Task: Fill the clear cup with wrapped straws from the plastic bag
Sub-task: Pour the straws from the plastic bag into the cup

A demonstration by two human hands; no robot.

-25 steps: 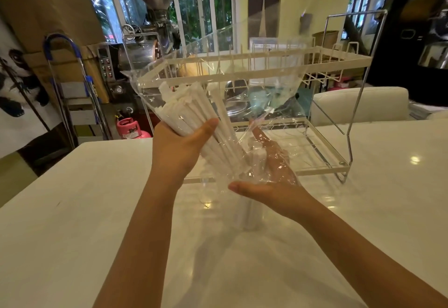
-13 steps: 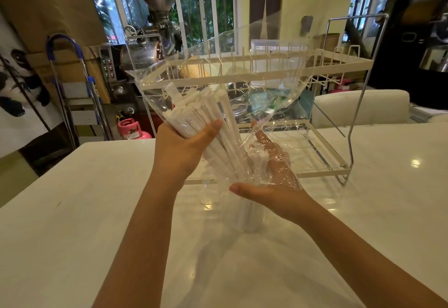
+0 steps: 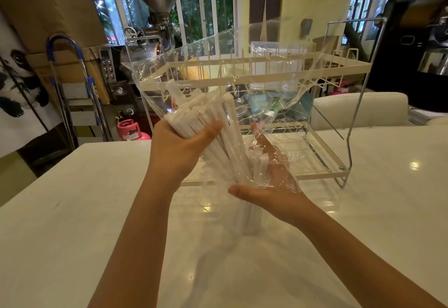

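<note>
Now the left hand (image 3: 179, 152) is clamped round the bundle of white paper-wrapped straws (image 3: 206, 123) through the crinkly clear plastic bag (image 3: 254, 70), thumb across the near side. The right hand (image 3: 271, 186) lies open and palm-up under the bag's low end, fingers straight inside the film, cupping the straw tips. Versus a second ago the bundle sits slightly higher and steeper and the bag mouth is flared wider; judged as lining straws up to slide down, none clearly freed yet. The clear cup (image 3: 249, 218) stands on the glossy white table (image 3: 72, 223) right below the right hand, already holding some upright straws; its rim is hidden. Straws are thin, stiff and matte; the bag is glossy, floppy and creased. Just beyond stands a cream wire dish rack (image 3: 339, 70).
</note>
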